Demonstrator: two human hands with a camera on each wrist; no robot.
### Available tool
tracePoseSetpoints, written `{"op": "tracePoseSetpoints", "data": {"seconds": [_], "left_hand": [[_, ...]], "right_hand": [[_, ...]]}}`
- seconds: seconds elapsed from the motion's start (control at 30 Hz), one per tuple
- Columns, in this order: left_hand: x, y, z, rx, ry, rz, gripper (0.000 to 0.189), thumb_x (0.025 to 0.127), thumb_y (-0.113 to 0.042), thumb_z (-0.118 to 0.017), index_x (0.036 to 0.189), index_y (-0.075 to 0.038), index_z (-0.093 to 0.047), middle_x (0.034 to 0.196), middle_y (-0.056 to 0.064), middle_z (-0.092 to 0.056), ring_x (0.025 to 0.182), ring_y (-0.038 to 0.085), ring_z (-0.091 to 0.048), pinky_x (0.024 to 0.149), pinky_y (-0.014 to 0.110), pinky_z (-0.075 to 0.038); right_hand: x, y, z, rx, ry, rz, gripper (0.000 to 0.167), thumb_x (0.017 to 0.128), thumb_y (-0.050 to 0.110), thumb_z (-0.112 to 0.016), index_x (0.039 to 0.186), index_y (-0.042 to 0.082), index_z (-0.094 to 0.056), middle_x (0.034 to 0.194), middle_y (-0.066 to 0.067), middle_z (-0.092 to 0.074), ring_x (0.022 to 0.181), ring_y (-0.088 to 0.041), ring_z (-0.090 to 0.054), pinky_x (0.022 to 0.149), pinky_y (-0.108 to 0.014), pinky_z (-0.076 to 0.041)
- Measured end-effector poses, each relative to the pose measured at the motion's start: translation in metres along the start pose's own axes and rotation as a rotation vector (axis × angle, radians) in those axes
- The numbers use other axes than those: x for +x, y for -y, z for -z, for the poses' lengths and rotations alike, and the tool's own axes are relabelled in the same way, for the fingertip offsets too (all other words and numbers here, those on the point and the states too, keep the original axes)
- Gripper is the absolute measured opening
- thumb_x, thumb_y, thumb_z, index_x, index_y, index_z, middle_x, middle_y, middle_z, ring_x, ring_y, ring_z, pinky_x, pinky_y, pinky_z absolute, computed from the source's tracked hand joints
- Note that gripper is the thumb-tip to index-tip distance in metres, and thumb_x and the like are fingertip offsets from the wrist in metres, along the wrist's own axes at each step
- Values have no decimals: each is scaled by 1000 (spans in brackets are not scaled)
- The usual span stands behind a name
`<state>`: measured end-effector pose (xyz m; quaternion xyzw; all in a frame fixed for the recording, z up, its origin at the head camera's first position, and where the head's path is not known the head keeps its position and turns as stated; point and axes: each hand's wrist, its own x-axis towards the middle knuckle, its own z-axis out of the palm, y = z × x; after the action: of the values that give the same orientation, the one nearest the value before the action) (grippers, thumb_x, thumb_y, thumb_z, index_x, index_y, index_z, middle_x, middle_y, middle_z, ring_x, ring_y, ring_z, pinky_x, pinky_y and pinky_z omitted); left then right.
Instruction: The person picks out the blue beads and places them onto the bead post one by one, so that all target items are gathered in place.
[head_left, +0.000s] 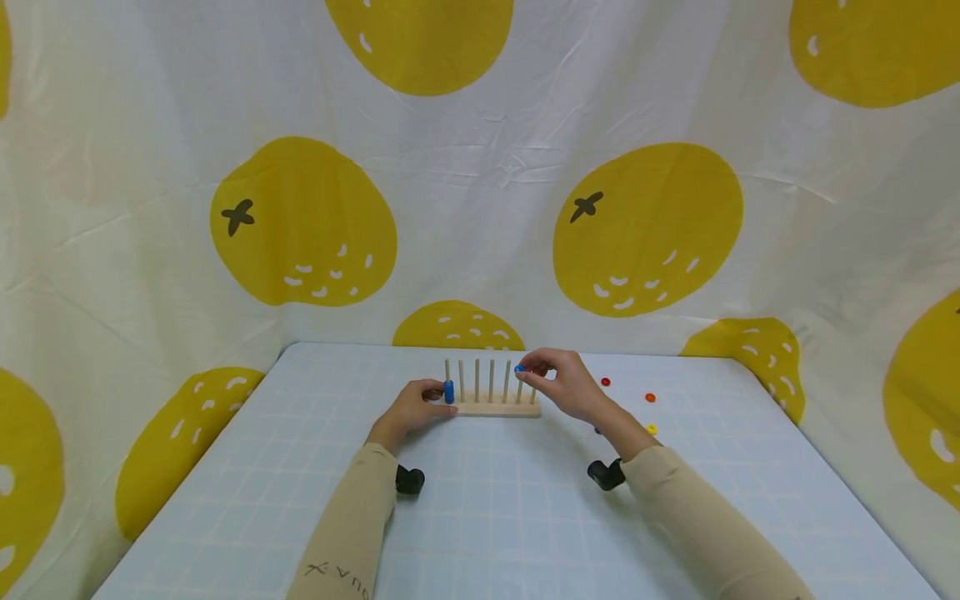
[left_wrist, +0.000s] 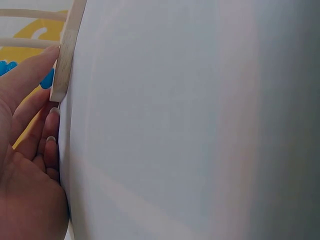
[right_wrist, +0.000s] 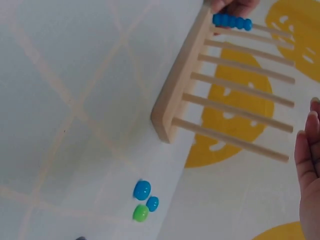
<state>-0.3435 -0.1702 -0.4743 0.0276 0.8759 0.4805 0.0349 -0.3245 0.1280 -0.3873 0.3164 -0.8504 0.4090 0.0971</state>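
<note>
A wooden stand (head_left: 495, 409) with a row of upright pegs rests on the table. Several blue beads (head_left: 449, 392) are stacked low on its leftmost peg. My left hand (head_left: 408, 408) grips that end of the base, the thumb along its front and the other fingers behind. Over the pegs toward the right end, my right hand (head_left: 562, 379) pinches a blue bead (head_left: 519, 368) between thumb and fingertips, near the peg tops. The right wrist view catches only part of the right hand (right_wrist: 311, 155), and its bead is out of that picture.
Right of the stand lie a red bead (head_left: 605, 382), an orange-red bead (head_left: 650, 397) and a yellow bead (head_left: 652, 429). Two blue beads (right_wrist: 142, 190) and a green bead (right_wrist: 141, 213) sit past the stand's right end. A fruit-patterned curtain (head_left: 480, 233) hangs behind the table.
</note>
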Motion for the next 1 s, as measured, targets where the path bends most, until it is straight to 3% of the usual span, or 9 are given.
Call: {"op": "tracePoseSetpoints", "data": {"seconds": [0.2,0.43,1.0], "left_hand": [[-3,-2,3,0,3,-1,52,85,-20,-86,129,0,-66,122,14,-66,113,30,-58,104,47,-47],[-4,-4,2,4,-1,1,53,85,-21,-85,129,0,-66,123,14,-66,114,30,-58,105,48,-47],[1,-1,3,5,11,29,54,85,-24,-86,131,-3,-66,125,13,-66,114,29,-58,106,47,-47]], "right_hand": [[6,2,-7,21,-8,33,13,94,11,-75,105,5,-74,93,-1,-72,84,-17,-63,78,-26,-55],[14,6,-14,19,-1,41,14,95,14,-74,106,5,-74,95,-1,-72,86,-17,-62,80,-33,-57],[36,19,-39,25,-5,66,16,99,16,-70,110,4,-70,98,-4,-70,88,-18,-63,81,-36,-57]]}}
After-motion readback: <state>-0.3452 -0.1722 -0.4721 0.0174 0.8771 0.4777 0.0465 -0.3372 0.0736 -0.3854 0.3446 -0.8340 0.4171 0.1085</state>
